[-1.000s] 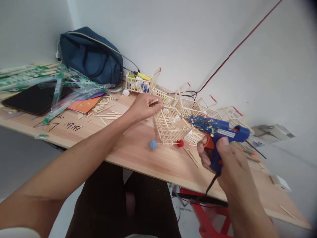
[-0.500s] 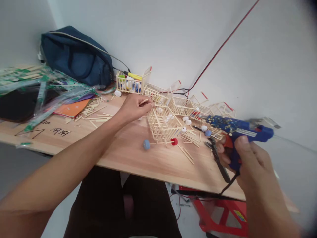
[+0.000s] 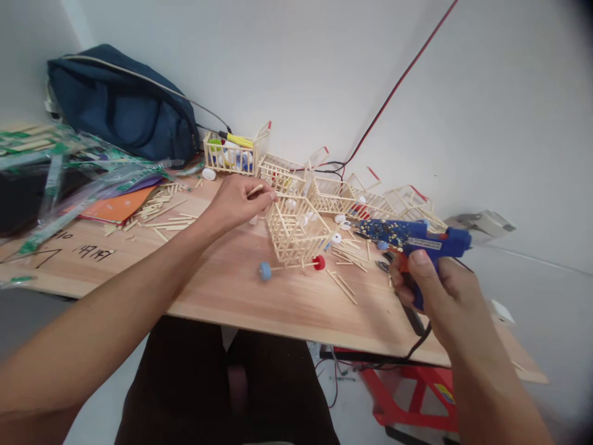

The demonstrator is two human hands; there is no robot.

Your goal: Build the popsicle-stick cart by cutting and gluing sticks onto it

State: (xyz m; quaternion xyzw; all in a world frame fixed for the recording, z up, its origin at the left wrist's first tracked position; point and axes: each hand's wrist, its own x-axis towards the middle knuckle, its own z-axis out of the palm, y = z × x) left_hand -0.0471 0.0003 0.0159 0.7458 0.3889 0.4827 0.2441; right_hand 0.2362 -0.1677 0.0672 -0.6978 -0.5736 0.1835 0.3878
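Observation:
My right hand (image 3: 438, 284) is wrapped round a blue hot glue gun (image 3: 419, 240), its nozzle pointing left. Pale glue bits speckle the front of the gun. With thumb and fingers closed, my left hand (image 3: 241, 201) pinches a short wooden stick (image 3: 256, 190) at the upper left corner of a small cart built of sticks (image 3: 299, 232). An axle at the cart's near side carries a blue bottle cap (image 3: 265, 271) and a red bottle cap (image 3: 319, 262). The glue gun's tip is to the right of the cart, apart from it.
More stick carts (image 3: 331, 194) line the wall; one holds caps (image 3: 229, 156). Loose sticks (image 3: 341, 285) lie right of the cart, others (image 3: 157, 207) on the left. Plastic wrapping (image 3: 92, 179) and a blue bag (image 3: 125, 105) occupy the left. Dark-handled pliers (image 3: 411, 318) lie below the gun.
The glue gun has moved left, closer to the cart, in my right hand. My left hand keeps its pinch on the stick. The whole view has shifted slightly.

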